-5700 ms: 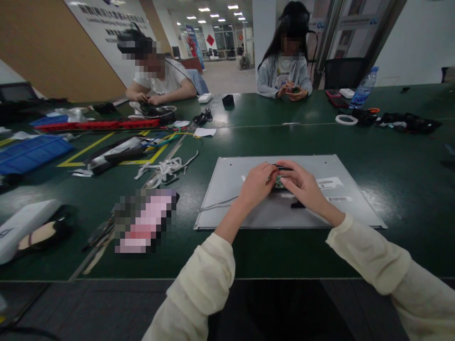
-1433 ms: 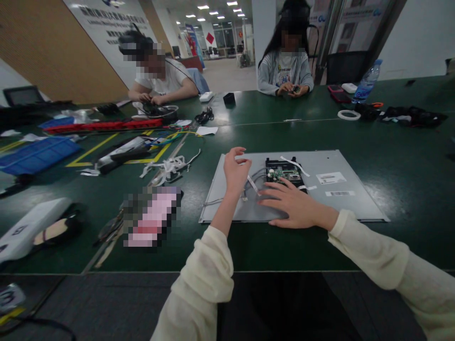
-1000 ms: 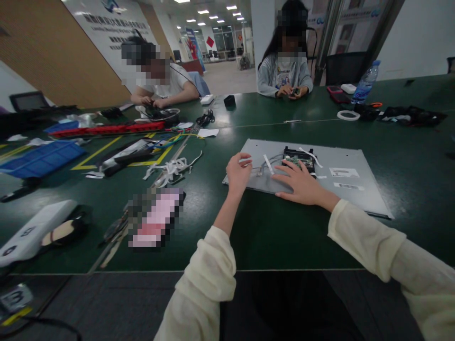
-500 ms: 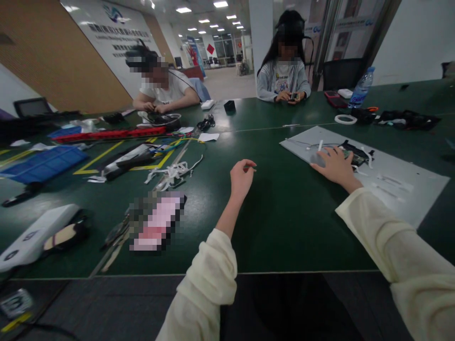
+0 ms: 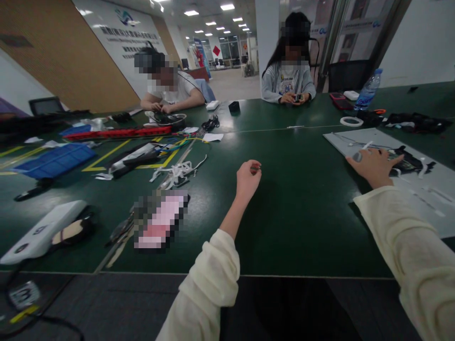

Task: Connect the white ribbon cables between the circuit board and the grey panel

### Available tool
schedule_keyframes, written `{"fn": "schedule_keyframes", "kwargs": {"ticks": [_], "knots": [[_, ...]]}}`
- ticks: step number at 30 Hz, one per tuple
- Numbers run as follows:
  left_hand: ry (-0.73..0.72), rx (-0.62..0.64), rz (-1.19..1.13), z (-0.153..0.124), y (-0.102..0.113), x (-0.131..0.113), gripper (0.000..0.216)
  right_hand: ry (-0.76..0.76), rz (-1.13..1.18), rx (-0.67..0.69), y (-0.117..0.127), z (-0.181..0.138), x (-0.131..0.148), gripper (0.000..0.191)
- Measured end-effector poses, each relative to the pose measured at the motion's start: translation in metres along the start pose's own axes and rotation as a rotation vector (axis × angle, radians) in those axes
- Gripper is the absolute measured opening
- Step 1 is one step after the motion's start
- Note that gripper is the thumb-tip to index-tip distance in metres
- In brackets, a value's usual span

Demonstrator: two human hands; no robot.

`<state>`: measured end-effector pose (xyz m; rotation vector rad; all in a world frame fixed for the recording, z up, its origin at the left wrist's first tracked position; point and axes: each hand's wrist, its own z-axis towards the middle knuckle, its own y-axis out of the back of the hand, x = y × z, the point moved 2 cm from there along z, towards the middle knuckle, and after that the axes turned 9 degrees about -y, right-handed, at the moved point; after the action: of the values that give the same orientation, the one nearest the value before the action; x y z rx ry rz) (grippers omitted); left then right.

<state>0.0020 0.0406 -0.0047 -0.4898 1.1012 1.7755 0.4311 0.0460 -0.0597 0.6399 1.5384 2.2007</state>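
My left hand (image 5: pixel 249 177) hovers over the middle of the green table (image 5: pixel 291 213), its fingers curled in towards the thumb. Whatever lies between the fingertips, if anything, is too small to make out. My right hand (image 5: pixel 372 166) is spread open, palm down, on a light grey board (image 5: pixel 432 225) at the right. Under and beside its fingers are a small grey rounded piece (image 5: pixel 356 157) and a black device with thin cables (image 5: pixel 410 161), partly covered by the hand. White strips (image 5: pixel 424 199) lie on the board nearer to me.
A phone (image 5: pixel 161 220), a tangle of white strips (image 5: pixel 177 174), a blue basket (image 5: pixel 55 160) and a white device (image 5: pixel 42 232) lie left. A tape roll (image 5: pixel 351 121) and water bottle (image 5: pixel 369 90) stand beyond the board. Two people sit across the table.
The grey board has slid to the right with my right hand on it. My left hand stays about where it was, fingers still curled. The view has turned slightly left.
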Motion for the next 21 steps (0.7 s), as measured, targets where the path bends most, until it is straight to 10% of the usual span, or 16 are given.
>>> {"fn": "schedule_keyframes", "kwargs": {"ticks": [21], "knots": [[-0.004, 0.047, 0.000, -0.001, -0.002, 0.002, 0.016, -0.074, 0.114, 0.043, 0.007, -0.012, -0.019, 0.067]]}}
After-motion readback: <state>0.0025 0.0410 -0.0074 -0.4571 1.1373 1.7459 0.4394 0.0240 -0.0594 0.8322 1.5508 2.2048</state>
